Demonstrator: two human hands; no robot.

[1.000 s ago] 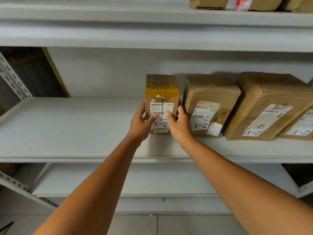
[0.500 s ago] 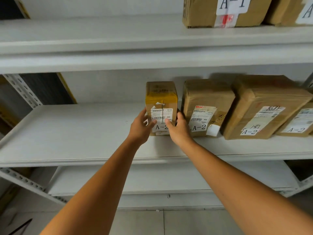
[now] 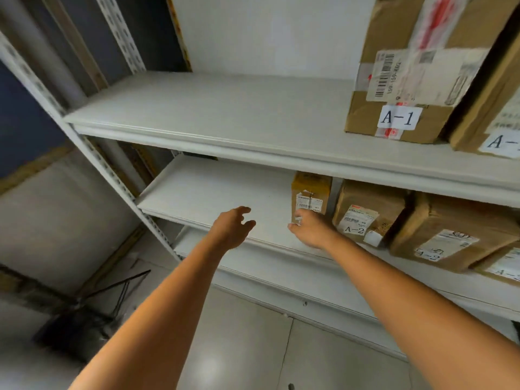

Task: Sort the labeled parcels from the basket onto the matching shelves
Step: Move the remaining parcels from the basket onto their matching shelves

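Small upright yellow-taped cardboard parcel [image 3: 311, 190] with a white barcode label stands on the middle white shelf [image 3: 211, 192], beside brown A-2 parcels [image 3: 368, 209]. Left hand [image 3: 232, 229] is loosely spread and apart from it; right hand [image 3: 312, 232] is relaxed at its base.

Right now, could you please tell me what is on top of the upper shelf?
On the upper shelf stand the A-1 parcel and, right of it, a second parcel cut off by the frame, its label partly readable. Anything behind them is hidden.

- Middle shelf [image 3: 213, 190] lies bare left of the small upright parcel [image 3: 311, 190], open to reach in.
- Right of it, A-2 parcels [image 3: 365, 212] stand packed side by side.
- Upper shelf [image 3: 225, 114] caps headroom.
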